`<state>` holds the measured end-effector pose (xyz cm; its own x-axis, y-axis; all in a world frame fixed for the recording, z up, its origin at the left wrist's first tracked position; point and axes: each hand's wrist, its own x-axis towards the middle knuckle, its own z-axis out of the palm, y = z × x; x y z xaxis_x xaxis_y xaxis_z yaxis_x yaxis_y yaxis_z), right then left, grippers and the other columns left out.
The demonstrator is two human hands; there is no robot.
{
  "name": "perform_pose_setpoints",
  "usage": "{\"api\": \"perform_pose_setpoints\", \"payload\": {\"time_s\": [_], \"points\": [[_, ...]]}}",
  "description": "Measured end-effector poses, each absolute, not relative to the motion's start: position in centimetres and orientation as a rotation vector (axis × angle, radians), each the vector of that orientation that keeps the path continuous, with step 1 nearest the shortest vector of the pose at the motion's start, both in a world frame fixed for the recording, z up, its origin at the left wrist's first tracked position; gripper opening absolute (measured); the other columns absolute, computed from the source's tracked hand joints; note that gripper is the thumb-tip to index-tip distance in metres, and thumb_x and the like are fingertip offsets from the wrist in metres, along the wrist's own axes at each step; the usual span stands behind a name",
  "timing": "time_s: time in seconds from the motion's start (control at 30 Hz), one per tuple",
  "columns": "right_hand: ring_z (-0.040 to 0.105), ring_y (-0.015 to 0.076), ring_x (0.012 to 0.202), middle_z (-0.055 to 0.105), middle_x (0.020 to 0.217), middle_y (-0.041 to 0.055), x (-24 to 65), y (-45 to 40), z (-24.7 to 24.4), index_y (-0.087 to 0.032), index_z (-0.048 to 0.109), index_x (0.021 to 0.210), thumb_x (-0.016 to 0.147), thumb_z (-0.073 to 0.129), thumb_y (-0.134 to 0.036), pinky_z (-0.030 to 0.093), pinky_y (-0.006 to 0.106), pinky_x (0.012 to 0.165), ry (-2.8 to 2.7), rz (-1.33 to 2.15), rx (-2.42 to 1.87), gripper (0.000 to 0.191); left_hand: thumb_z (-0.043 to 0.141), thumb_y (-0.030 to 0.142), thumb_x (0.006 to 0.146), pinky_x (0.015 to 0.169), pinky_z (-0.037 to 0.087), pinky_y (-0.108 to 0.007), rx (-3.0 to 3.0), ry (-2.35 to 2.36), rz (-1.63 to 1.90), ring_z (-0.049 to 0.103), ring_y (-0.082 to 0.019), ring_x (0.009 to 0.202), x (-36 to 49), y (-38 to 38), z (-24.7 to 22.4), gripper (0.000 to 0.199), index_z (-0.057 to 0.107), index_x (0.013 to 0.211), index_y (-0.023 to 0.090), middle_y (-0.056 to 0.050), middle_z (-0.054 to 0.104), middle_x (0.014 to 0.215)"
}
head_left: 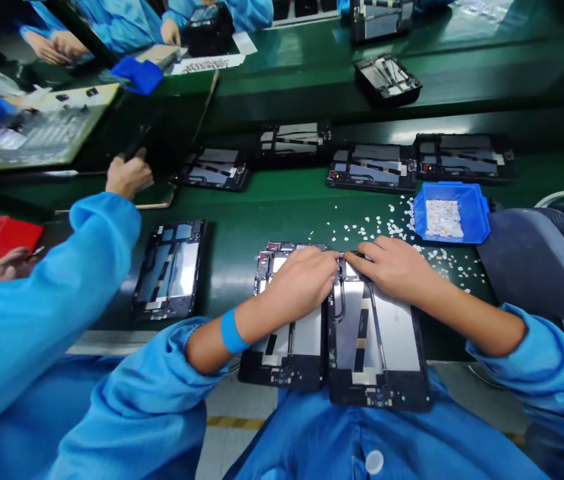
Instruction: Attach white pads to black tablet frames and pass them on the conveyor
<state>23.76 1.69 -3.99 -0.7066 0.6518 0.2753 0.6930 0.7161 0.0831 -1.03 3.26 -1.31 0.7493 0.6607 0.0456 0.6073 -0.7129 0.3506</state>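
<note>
Two open tablet-like units lie side by side at the near edge of the green bench. Across the upper part of the left unit (307,337) reaches my left hand (305,280), a blue band on its wrist. Its fingers are pressed together at the top corner of the right unit (397,327). My right hand (395,267) rests on that unit's top edge, its fingers closed close to the left fingertips. Whatever is between the fingers of either hand is too small to make out.
Small white pieces (395,230) lie scattered beyond the hands, beside a blue tray (479,220). A grey machine (537,257) stands right. More units (372,167) line the back. At left, a co-worker's arm (97,247) reaches past another unit (169,270) and a red bin (5,240).
</note>
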Motion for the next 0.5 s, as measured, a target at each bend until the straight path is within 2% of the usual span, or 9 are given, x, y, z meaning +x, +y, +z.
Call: {"api": "perform_pose_setpoints", "payload": {"time_s": [0.13, 0.23, 0.33, 0.5], "points": [[0.045, 0.0225, 0.083, 0.066, 0.097, 0.0101, 23.8, 1.8, -3.9, -0.016, 0.070, 0.127, 0.104, 0.052, -0.018, 0.026, 0.037, 0.066, -2.739, -0.247, -1.086, 0.030, 0.053, 0.017, 0.097, 0.096, 0.050, -0.044, 2.397, 1.044, 0.357, 0.066, -0.027, 0.106, -1.1, 3.8, -0.8, 0.014, 0.064, 0.088, 0.020, -0.009, 0.076, 0.110], [0.046, 0.0227, 0.084, 0.067, 0.098, 0.0104, 23.9, 1.9, -3.9, -0.017, 0.069, 0.128, 0.104, 0.051, -0.017, 0.025, 0.037, 0.065, -2.747, -0.234, -1.080, 0.031, 0.060, 0.020, 0.093, 0.088, 0.051, -0.038, 2.113, 1.149, 0.462, 0.066, -0.022, 0.095, -0.7, 4.6, -0.8, 0.010, 0.065, 0.085, 0.022, -0.003, 0.074, 0.097], [0.044, 0.0228, 0.084, 0.066, 0.096, 0.0101, 24.0, 1.9, -4.1, -0.017, 0.069, 0.127, 0.104, 0.050, -0.016, 0.025, 0.037, 0.066, -2.726, -0.232, -1.082, 0.030, 0.063, 0.020, 0.091, 0.080, 0.051, -0.034, 2.002, 1.165, 0.413, 0.064, -0.020, 0.086, 0.1, 5.5, -1.3, 0.010, 0.070, 0.084, 0.021, -0.002, 0.070, 0.089], [0.043, 0.0223, 0.084, 0.066, 0.098, 0.0101, 23.9, 1.9, -4.4, -0.018, 0.070, 0.122, 0.103, 0.049, -0.014, 0.024, 0.037, 0.067, -2.699, -0.216, -1.095, 0.029, 0.062, 0.020, 0.091, 0.077, 0.049, -0.034, 2.049, 1.190, 0.317, 0.062, -0.021, 0.083, 1.4, 6.6, -2.1, 0.012, 0.069, 0.081, 0.020, -0.002, 0.066, 0.081]]}}
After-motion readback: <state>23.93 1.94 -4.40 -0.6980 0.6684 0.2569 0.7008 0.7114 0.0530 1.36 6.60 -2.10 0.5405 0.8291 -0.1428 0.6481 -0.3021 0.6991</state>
